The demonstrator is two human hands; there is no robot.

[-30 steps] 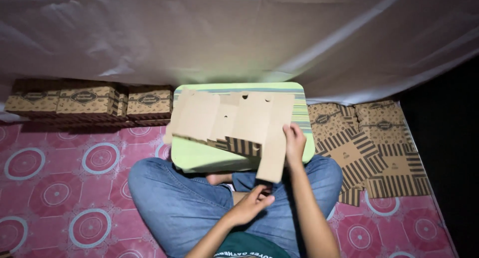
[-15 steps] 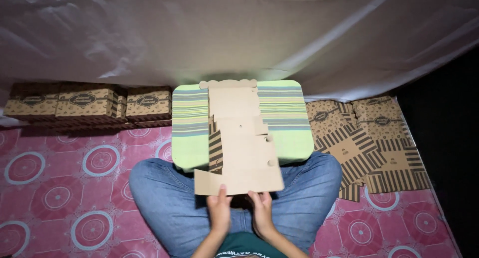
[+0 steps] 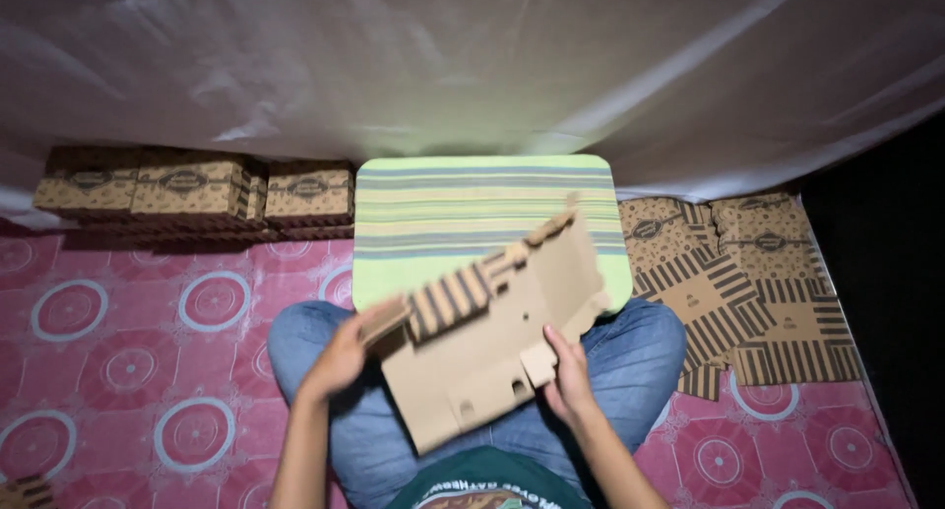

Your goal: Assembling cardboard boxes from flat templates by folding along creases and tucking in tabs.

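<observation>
You hold a flat, unfolded brown cardboard box blank [image 3: 492, 356] with a dark striped band printed along one edge, tilted above your lap, its far corner reaching over the near edge of the green striped table top [image 3: 472, 209]. Your left hand [image 3: 340, 359] grips the blank's left end, fingers wrapped round a flap beside the striped band; that flap is blurred, so how far it is bent is hard to say. Your right hand [image 3: 566, 376] grasps the blank's right side, thumb lying on the plain brown face next to a small tab, the other fingers hidden behind the card.

Under the blank are your crossed legs in blue jeans [image 3: 630, 356], just in front of the table top. Right of the table top, touching its side, lies a loose spread of flat cardboard blanks [image 3: 748, 283] of the same kind, overlapping one another, some striped side up. Left of the table top, at its far corner, stands a row of folded brown cardboard boxes [image 3: 192, 189] stacked against the backdrop. Behind the table top hangs a white plastic sheet [image 3: 443, 66], creased and shiny. The table top, boxes and blanks all rest on a pink floor mat with round patterns [image 3: 128, 361], which runs out to both sides of your legs
</observation>
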